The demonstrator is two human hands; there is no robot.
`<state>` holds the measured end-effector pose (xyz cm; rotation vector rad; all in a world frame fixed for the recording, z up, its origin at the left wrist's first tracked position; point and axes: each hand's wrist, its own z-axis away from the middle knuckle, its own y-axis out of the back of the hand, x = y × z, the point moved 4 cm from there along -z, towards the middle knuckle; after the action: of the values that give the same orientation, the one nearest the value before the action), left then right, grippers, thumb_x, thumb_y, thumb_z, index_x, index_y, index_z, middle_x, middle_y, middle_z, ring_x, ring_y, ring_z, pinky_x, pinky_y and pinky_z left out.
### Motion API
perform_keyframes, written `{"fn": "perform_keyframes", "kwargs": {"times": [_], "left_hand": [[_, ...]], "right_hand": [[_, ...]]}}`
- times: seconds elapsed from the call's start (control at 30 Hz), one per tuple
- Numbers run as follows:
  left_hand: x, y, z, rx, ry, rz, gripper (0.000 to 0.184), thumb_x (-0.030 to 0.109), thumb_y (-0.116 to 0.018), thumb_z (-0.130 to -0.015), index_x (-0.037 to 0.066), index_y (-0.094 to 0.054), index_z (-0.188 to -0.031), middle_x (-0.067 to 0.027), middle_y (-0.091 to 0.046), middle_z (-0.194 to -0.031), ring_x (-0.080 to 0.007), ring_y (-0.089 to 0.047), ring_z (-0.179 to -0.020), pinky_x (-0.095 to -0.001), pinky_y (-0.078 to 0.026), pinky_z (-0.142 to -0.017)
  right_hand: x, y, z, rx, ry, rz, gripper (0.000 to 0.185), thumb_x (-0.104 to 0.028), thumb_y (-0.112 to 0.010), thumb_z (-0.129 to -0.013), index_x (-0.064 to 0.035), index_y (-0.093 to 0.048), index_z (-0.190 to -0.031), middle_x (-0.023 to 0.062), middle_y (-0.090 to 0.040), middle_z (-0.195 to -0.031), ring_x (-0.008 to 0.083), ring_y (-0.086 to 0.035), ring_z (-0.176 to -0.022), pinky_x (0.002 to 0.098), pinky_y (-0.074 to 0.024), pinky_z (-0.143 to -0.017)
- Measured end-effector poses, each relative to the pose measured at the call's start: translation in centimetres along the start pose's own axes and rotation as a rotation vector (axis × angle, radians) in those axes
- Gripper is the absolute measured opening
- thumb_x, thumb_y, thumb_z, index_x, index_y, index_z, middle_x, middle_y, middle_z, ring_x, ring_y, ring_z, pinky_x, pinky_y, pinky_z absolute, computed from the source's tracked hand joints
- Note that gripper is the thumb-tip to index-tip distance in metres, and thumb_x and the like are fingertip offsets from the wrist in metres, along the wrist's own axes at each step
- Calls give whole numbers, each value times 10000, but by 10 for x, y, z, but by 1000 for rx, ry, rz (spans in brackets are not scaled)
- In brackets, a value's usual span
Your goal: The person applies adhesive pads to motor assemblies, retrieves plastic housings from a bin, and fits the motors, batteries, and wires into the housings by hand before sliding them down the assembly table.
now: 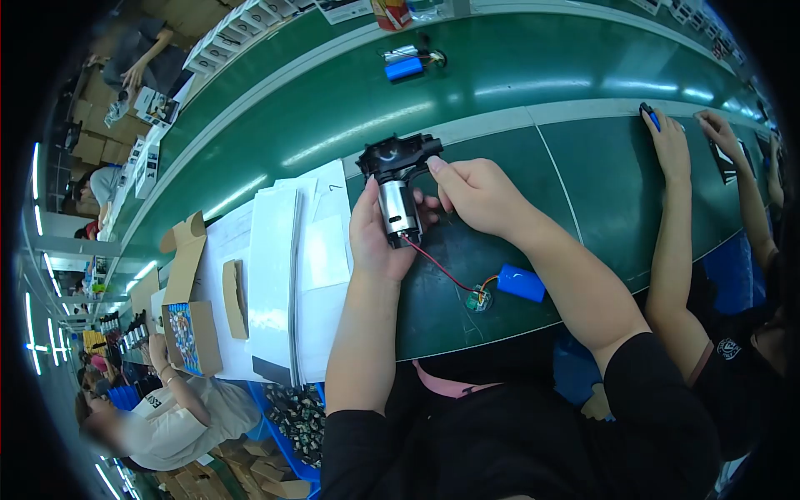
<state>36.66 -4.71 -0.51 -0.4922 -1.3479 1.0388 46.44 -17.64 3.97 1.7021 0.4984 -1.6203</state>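
My left hand (pixel 381 229) is wrapped round the silver can of a motor (pixel 398 204), which stands roughly upright with a black plastic housing (pixel 392 157) on top. The fingers of my right hand (pixel 467 187) pinch the right side of that housing. From the motor's lower end a red wire (pixel 437 265) runs down to a small round green circuit board (pixel 478 300) on the bench. Short wires join the board to a blue battery pack (pixel 521 283) lying near the bench's front edge.
Papers and a white folder (pixel 273 275) lie left of my arms, beside a cardboard box (pixel 192 333) of small parts. A second blue battery pack (pixel 404 69) lies across the bench (pixel 492 83). Co-workers' arms (pixel 673 183) reach in at right; another person (pixel 187 417) sits at left.
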Motion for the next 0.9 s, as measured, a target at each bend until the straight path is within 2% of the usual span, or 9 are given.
{"fn": "perform_keyframes", "kwargs": {"times": [0.17,0.2,0.27,0.33,0.43,0.47,0.57,0.7,0.9], "left_hand": [[4,16,-2,11,-88,119,399,379,-509,-1034,12,-603,-1158,-165,-692,-932,-347,-674,-972,-467,-545,-871],[6,14,-3,-25,-100,102,383,362,-526,-1031,14,-595,-1176,-159,-692,-930,-366,-658,-1084,-477,-536,-935],[6,10,-1,-19,-116,41,399,366,-520,-1035,3,-585,-1187,-157,-694,-933,-380,-642,-1137,-486,-529,-971],[4,0,3,1,-103,18,419,367,-500,-1046,-15,-570,-1205,-151,-695,-936,-402,-618,-1195,-506,-519,-1017],[1,-8,8,43,-29,-1,406,358,-481,-1055,-8,-575,-1201,-148,-696,-936,-398,-627,-1184,-509,-516,-1025],[-2,-4,3,5,-88,-12,536,456,-442,-1072,-29,-658,-1002,-167,-703,-952,-350,-663,-1110,-477,-557,-947],[-7,1,-2,-50,-51,42,463,451,-463,-1068,15,-586,-1163,-145,-684,-903,-381,-653,-1131,-500,-526,-1010],[-8,-2,-2,71,-25,50,457,462,-476,-1064,25,-584,-1145,-158,-675,-887,-376,-670,-1038,-490,-540,-975],[-10,2,-1,61,56,94,371,369,-556,-1025,17,-597,-1136,-146,-692,-913,-261,-696,-874,-405,-590,-862]], "right_hand": [[8,-12,1,-99,16,32,535,-389,-524,-1055,9,-706,-748,71,-648,-632,137,-608,-604,327,-486,-597],[6,-14,3,-157,-7,68,530,-391,-529,-1054,6,-707,-751,65,-637,-626,140,-593,-596,331,-479,-591],[1,-21,7,-241,-35,100,560,-401,-494,-1074,-41,-636,-668,12,-535,-599,107,-490,-587,306,-391,-569],[8,-29,6,-259,16,33,551,-409,-496,-1076,-40,-644,-694,7,-542,-621,102,-490,-597,302,-396,-581],[16,-35,6,-309,-56,-14,550,-425,-496,-1079,-36,-651,-722,-2,-547,-650,98,-491,-611,296,-404,-596],[17,-35,5,-328,-99,-15,552,-431,-495,-1080,-34,-652,-730,-6,-548,-660,97,-492,-616,294,-407,-601],[18,-36,2,-315,-53,4,572,-438,-492,-1083,-28,-642,-714,-11,-540,-664,92,-481,-612,292,-410,-604],[31,-40,-4,-287,-13,-63,589,-457,-505,-1076,-21,-624,-698,3,-492,-709,85,-436,-558,277,-361,-519],[33,-43,-1,-290,-139,-111,547,-485,-543,-1053,-58,-594,-716,-25,-456,-630,72,-403,-496,254,-303,-464]]}}
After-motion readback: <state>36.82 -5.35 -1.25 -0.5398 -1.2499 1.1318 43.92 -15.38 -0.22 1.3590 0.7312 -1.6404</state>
